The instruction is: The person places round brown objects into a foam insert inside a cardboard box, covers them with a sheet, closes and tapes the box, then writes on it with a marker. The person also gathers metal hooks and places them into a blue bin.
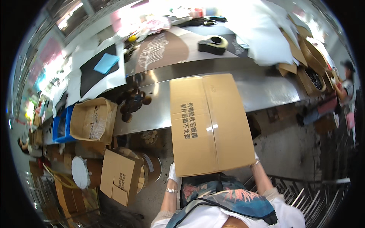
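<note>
A large taped cardboard box with dark print on its top is in front of me, its far end over the edge of the steel table. My left hand, in a white glove, is at the near left corner of the box. My right hand holds the near right corner, and only a little of its white glove shows. Both hands are closed on the box, though most of their fingers are hidden by it.
A tape dispenser stands at the back of the table. An open carton and a blue bin are at the left. Below them are another carton and a drum. A person stands at the far right.
</note>
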`<state>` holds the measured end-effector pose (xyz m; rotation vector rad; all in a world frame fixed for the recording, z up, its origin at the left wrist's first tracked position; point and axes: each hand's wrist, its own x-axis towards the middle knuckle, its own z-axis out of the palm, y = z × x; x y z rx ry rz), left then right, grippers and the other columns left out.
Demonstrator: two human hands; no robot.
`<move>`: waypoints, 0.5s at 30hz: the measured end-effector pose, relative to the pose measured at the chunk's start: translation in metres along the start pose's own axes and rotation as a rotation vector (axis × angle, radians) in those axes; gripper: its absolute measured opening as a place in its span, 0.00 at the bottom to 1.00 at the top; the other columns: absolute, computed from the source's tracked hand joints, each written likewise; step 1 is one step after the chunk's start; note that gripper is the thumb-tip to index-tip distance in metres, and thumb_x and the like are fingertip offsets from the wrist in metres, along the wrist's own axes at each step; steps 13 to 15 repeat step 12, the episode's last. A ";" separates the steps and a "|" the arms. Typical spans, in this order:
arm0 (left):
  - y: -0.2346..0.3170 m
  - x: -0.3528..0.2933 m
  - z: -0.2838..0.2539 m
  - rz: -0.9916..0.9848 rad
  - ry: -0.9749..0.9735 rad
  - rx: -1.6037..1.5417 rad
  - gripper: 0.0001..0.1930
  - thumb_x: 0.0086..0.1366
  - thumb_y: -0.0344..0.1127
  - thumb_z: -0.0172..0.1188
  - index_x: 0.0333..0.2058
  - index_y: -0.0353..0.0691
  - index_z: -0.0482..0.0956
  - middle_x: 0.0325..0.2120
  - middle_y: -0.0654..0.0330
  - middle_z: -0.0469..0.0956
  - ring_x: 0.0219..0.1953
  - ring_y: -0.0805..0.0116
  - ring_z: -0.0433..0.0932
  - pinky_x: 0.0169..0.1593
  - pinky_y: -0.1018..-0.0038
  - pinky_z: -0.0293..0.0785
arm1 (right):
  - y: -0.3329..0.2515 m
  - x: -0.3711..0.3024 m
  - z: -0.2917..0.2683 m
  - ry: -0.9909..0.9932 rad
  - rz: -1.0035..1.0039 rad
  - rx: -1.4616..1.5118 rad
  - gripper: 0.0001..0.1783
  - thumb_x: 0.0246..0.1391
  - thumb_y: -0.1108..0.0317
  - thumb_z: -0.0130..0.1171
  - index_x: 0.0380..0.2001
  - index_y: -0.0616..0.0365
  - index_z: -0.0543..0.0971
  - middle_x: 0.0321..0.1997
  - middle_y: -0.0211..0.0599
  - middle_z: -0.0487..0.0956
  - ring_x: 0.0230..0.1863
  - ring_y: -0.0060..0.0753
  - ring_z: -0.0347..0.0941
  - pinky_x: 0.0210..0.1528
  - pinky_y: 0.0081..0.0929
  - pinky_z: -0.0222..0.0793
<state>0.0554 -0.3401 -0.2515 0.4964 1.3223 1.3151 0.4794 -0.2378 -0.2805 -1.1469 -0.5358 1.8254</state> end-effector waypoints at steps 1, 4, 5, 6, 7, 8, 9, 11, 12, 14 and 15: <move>0.007 -0.016 0.009 -0.122 -0.031 -0.058 0.14 0.76 0.33 0.52 0.52 0.33 0.80 0.44 0.61 0.84 0.43 0.72 0.82 0.44 0.72 0.79 | -0.017 0.001 -0.008 -0.020 -0.037 0.045 0.23 0.72 0.56 0.51 0.62 0.58 0.75 0.57 0.37 0.81 0.55 0.32 0.79 0.55 0.34 0.78; 0.036 -0.053 0.034 -0.048 -0.171 0.265 0.14 0.72 0.28 0.53 0.54 0.31 0.78 0.43 0.55 0.83 0.44 0.66 0.83 0.44 0.69 0.80 | -0.081 -0.015 -0.010 0.290 -0.146 0.019 0.24 0.73 0.55 0.49 0.62 0.59 0.74 0.56 0.35 0.81 0.53 0.30 0.79 0.54 0.32 0.78; 0.046 -0.060 0.043 -0.018 -0.227 0.312 0.15 0.71 0.26 0.54 0.54 0.29 0.77 0.42 0.51 0.83 0.43 0.62 0.84 0.42 0.66 0.82 | -0.107 -0.023 -0.003 0.306 -0.173 -0.045 0.25 0.74 0.53 0.49 0.62 0.60 0.74 0.56 0.35 0.81 0.53 0.30 0.79 0.54 0.33 0.78; 0.058 -0.064 0.049 0.015 -0.281 0.356 0.16 0.70 0.23 0.54 0.54 0.28 0.75 0.41 0.48 0.83 0.42 0.57 0.85 0.40 0.64 0.83 | -0.131 -0.029 0.009 0.383 -0.166 -0.060 0.26 0.74 0.51 0.48 0.62 0.60 0.74 0.56 0.35 0.81 0.53 0.31 0.79 0.55 0.33 0.78; 0.065 -0.064 0.059 0.244 -0.320 0.438 0.15 0.70 0.24 0.52 0.54 0.27 0.75 0.41 0.46 0.83 0.39 0.54 0.86 0.36 0.62 0.83 | -0.152 -0.040 0.024 0.355 -0.312 -0.187 0.27 0.74 0.49 0.47 0.60 0.60 0.75 0.54 0.34 0.82 0.52 0.29 0.79 0.51 0.31 0.78; 0.074 -0.062 0.063 0.243 -0.455 0.185 0.17 0.71 0.30 0.49 0.55 0.27 0.74 0.42 0.45 0.82 0.40 0.53 0.85 0.38 0.61 0.83 | -0.171 -0.054 0.039 0.334 -0.457 -0.317 0.28 0.74 0.46 0.46 0.58 0.60 0.76 0.52 0.32 0.82 0.51 0.28 0.79 0.47 0.29 0.79; 0.080 -0.061 0.066 0.082 -0.583 -0.190 0.20 0.73 0.35 0.45 0.55 0.28 0.73 0.43 0.44 0.82 0.40 0.51 0.84 0.39 0.60 0.82 | -0.191 -0.065 0.054 0.314 -0.504 -0.518 0.27 0.74 0.45 0.45 0.53 0.60 0.77 0.48 0.32 0.83 0.44 0.24 0.80 0.42 0.25 0.77; 0.087 -0.053 0.058 -0.350 -0.677 -0.886 0.27 0.74 0.49 0.42 0.58 0.30 0.71 0.48 0.41 0.79 0.44 0.49 0.82 0.49 0.57 0.80 | -0.224 -0.087 0.087 0.353 -0.550 -0.656 0.26 0.74 0.45 0.45 0.44 0.59 0.77 0.38 0.31 0.84 0.29 0.17 0.76 0.32 0.17 0.70; 0.095 -0.067 0.032 -0.407 -0.615 -0.850 0.27 0.74 0.49 0.42 0.58 0.30 0.71 0.48 0.41 0.79 0.44 0.49 0.82 0.49 0.57 0.80 | -0.235 -0.097 0.104 0.377 -0.578 -0.582 0.26 0.74 0.45 0.45 0.39 0.58 0.76 0.31 0.31 0.83 0.21 0.14 0.72 0.27 0.13 0.65; 0.095 -0.067 0.032 -0.407 -0.615 -0.850 0.27 0.74 0.49 0.42 0.58 0.30 0.71 0.48 0.41 0.79 0.44 0.49 0.82 0.49 0.57 0.80 | -0.235 -0.097 0.104 0.377 -0.578 -0.582 0.26 0.74 0.45 0.45 0.39 0.58 0.76 0.31 0.31 0.83 0.21 0.14 0.72 0.27 0.13 0.65; 0.095 -0.067 0.032 -0.407 -0.615 -0.850 0.27 0.74 0.49 0.42 0.58 0.30 0.71 0.48 0.41 0.79 0.44 0.49 0.82 0.49 0.57 0.80 | -0.235 -0.097 0.104 0.377 -0.578 -0.582 0.26 0.74 0.45 0.45 0.39 0.58 0.76 0.31 0.31 0.83 0.21 0.14 0.72 0.27 0.13 0.65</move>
